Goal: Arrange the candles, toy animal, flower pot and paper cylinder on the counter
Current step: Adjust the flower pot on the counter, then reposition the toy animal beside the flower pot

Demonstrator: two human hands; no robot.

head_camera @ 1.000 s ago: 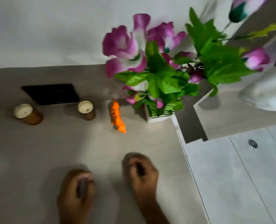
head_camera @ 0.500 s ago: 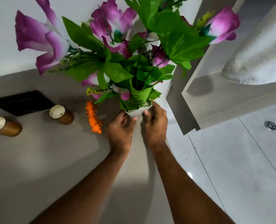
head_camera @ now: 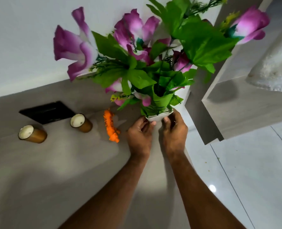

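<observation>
On the grey counter (head_camera: 54,171), going left to right, the first candle (head_camera: 31,134) stands at about nine o'clock from the picture's centre, a brown-sided cylinder with a pale wax top, tilted by the wide lens. At one o'clock from it lies a flat black panel (head_camera: 47,111) set against the back of the counter. The second candle (head_camera: 81,122), same brown body and cream top, stands just in front of that panel's right corner, well apart from the first. Next comes the toy animal (head_camera: 111,126), an orange tiger with dark stripes, lying along the counter near the second candle and apart from the hands.

The left hand (head_camera: 139,138) sits at four o'clock from the tiger, fingers curled closed against the left side of the flower pot (head_camera: 158,116). The pot is small and white, near the counter's right edge at the centre of view; whether its base touches the counter I cannot tell. Purple flowers (head_camera: 74,47) and green leaves (head_camera: 203,43) spread from it toward twelve o'clock, covering much of the white wall (head_camera: 21,38). The right hand (head_camera: 175,134) grips the pot's right side, fingers wrapped on its rim. At three o'clock a pale shelf (head_camera: 236,113) juts out above the tiled floor (head_camera: 252,179).
</observation>
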